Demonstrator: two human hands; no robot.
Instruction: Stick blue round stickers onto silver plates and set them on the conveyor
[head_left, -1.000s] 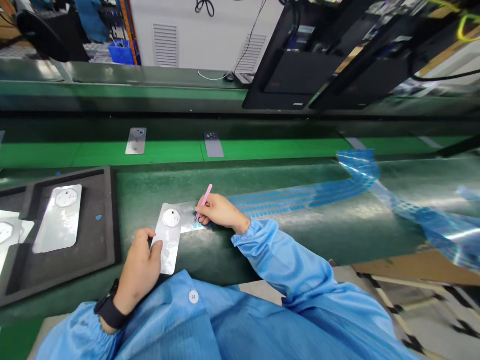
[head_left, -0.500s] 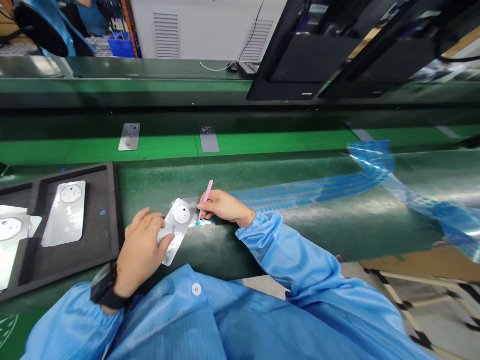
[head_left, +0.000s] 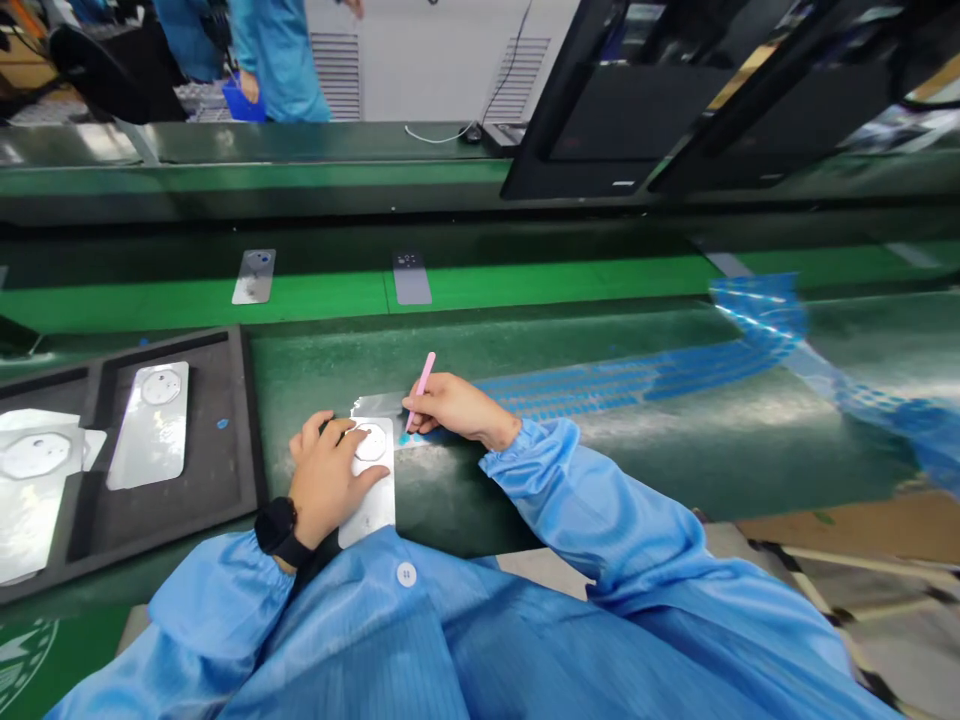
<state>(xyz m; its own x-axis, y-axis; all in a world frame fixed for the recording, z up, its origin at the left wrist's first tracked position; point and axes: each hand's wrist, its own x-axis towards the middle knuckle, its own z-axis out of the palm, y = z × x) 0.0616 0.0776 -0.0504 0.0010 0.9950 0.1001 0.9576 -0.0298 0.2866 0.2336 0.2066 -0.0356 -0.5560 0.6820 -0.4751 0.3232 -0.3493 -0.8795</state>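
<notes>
My left hand (head_left: 328,475) holds a silver-white phone back cover (head_left: 375,507) near the table's front edge, its thumb and fingertips on the cover's surface. The cover has a round white camera area at its top, partly under my fingers. In my right hand (head_left: 448,407) are slim pink tweezers (head_left: 423,384), pinched and pointing down. Their tip is at a small blue dot (head_left: 405,438) at the near end of a clear film strip. Blue dots (head_left: 600,381) run in rows along that strip to the right.
A black tray (head_left: 225,460) on the left holds several silver covers (head_left: 154,440). Across the green strip lie a silver cover (head_left: 254,277) and a grey cover (head_left: 412,280). Dark monitors (head_left: 600,115) overhang the back right. A co-worker in blue (head_left: 281,60) stands behind the bench.
My left hand and the phone cover have shifted right, and the cover has turned nearly upright. The tweezers stay by the film's end. A co-worker has come into view at the back.
</notes>
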